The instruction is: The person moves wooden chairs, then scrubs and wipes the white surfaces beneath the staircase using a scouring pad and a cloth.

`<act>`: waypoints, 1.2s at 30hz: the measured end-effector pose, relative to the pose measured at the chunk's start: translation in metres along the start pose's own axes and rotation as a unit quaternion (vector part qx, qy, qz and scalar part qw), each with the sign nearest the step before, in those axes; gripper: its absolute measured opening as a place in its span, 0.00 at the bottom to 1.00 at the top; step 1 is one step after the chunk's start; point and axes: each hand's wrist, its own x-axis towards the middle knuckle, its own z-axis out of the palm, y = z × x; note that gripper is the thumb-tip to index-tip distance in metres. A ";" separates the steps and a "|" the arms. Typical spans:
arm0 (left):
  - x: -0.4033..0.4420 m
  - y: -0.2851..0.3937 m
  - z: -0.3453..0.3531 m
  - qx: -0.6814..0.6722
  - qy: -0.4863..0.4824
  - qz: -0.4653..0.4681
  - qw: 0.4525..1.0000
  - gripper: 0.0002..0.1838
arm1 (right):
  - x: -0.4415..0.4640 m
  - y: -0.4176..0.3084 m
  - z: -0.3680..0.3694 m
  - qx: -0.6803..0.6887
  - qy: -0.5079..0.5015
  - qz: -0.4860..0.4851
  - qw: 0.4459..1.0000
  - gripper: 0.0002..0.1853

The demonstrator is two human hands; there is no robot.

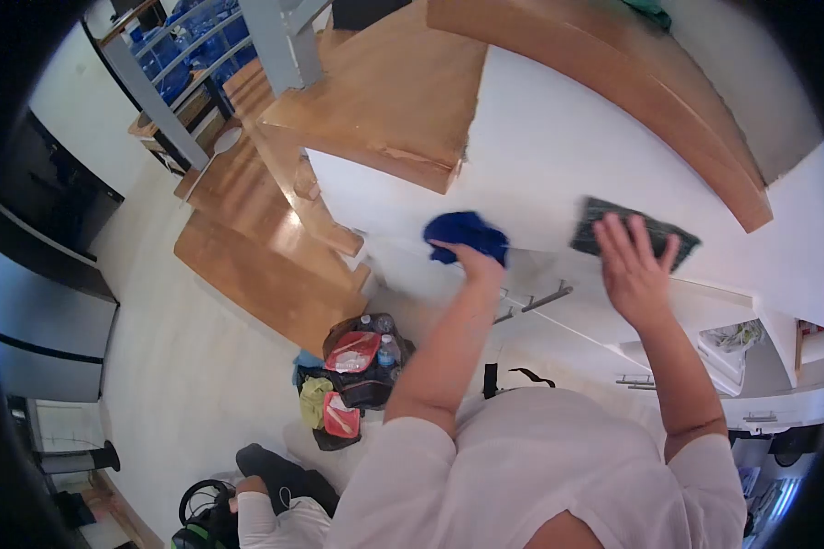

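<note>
A crumpled dark blue cloth (464, 229) lies against the white surface (531, 146) in front of me. My left hand (476, 260) is on its lower edge, with the fingers partly hidden in its folds. To the right, my right hand (636, 270) presses a dark green scouring pad (659, 231) onto the same surface, its fingers spread over the pad. The pad looks slightly blurred.
Wooden steps (275, 265) descend on the left, with a ladle-like white utensil (227, 141) on one. A dark bag (366, 389) with bottles stands on the floor. Another person (284, 512) is at the lower left. Below my hands are cabinet handles (547, 297) and an open drawer (723, 361).
</note>
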 end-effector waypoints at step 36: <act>-0.134 0.011 0.140 0.608 -0.317 0.517 0.512 0.41 | -0.079 0.093 -0.011 -0.108 0.114 0.122 0.980 0.30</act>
